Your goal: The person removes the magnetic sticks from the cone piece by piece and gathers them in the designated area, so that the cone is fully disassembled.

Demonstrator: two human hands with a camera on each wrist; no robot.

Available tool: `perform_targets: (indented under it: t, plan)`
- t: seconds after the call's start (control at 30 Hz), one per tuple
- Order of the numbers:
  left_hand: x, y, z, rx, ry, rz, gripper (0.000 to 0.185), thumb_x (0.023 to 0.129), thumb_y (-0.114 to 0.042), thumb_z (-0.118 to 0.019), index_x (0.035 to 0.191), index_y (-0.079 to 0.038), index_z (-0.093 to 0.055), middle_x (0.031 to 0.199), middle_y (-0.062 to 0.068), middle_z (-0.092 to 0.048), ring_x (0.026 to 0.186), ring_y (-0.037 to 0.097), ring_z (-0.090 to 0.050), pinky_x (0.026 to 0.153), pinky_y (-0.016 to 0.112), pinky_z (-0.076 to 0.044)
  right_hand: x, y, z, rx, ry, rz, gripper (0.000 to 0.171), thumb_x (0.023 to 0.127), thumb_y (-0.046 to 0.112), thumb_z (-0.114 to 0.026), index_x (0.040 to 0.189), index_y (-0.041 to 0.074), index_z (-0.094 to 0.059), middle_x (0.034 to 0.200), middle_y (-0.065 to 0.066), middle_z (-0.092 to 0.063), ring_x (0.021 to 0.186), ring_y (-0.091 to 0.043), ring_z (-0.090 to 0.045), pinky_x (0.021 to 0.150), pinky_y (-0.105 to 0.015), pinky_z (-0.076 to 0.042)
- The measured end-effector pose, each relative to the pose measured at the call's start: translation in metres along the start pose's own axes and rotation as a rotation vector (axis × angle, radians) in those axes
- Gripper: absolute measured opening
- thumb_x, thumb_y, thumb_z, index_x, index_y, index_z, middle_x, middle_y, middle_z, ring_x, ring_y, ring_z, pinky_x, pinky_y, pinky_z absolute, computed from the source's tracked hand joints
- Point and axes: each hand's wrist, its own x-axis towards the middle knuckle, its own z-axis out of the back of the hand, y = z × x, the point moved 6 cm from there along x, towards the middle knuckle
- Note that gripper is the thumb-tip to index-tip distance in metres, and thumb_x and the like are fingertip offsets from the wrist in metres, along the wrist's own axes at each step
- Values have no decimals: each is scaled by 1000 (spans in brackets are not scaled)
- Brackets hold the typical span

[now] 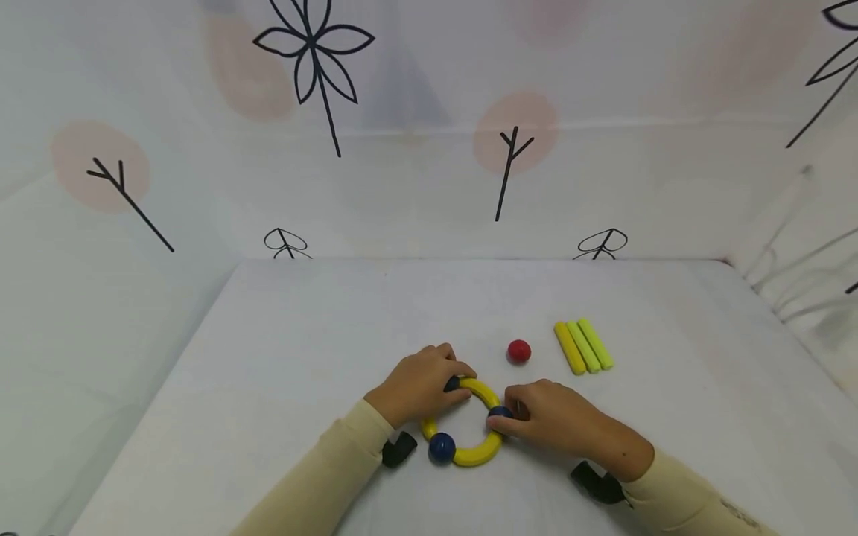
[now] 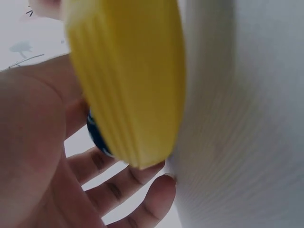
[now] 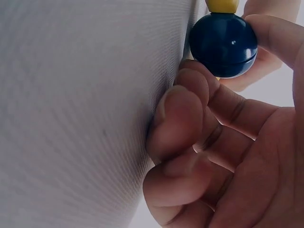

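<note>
A ring of yellow curved pieces (image 1: 477, 451) joined by dark blue balls lies on the white table near the front. My left hand (image 1: 447, 381) curls over the ring's upper-left blue ball (image 1: 453, 384). The left wrist view shows a yellow curved piece (image 2: 128, 80) close up, that ball (image 2: 97, 135) behind it and my fingers (image 2: 142, 190) beside it. My right hand (image 1: 504, 420) pinches the right blue ball (image 1: 499, 411). In the right wrist view this ball (image 3: 223, 45) sits between thumb and fingers, with a yellow end (image 3: 222, 5) above it. A third blue ball (image 1: 442, 447) at the ring's lower left is untouched.
A red ball (image 1: 519, 351) lies just beyond the ring. Right of it, three short sticks (image 1: 583, 346), one yellow and two lime green, lie side by side. White fabric walls printed with trees enclose the table (image 1: 281, 335) at the back and both sides.
</note>
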Motion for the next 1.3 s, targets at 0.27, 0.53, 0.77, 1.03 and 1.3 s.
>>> perform_targets:
  t: [0.27,0.53,0.77,1.03,1.3]
  plan:
    - [0,2,-2,0,-26,32,24,94,-39,-69,115,-28,-75,101,-6,-63,82,8,-51,67,21,-45,0,1,-3,18,20,-1,38,87,56,-70,78,20,-60,63,7,-53,59,-9,-48,53,-22,-33]
    - [0,2,1,-3,-46,58,23,92,-39,-71,111,-27,-77,99,-6,-66,78,7,-53,61,20,-43,2,0,-5,20,31,-2,36,87,54,-70,81,20,-62,64,7,-55,60,-9,-49,53,-22,-35]
    - [0,4,-2,-7,-41,78,23,92,-38,-73,110,-26,-78,99,-7,-67,77,6,-53,64,20,-44,2,0,-7,33,41,9,34,88,54,-70,83,20,-63,65,8,-55,60,-9,-50,54,-22,-36]
    - [2,8,0,0,-54,127,23,92,-37,-72,110,-24,-78,101,-6,-70,82,9,-58,73,24,-50,2,-3,-4,16,23,55,38,88,52,-70,73,19,-58,60,9,-47,57,-6,-44,52,-21,-31]
    - [4,14,2,41,-68,175,20,93,-37,-71,106,-22,-75,95,-4,-68,75,11,-55,65,25,-49,4,-6,-2,10,22,20,39,87,51,-72,72,18,-58,60,7,-47,58,-8,-46,53,-21,-31]
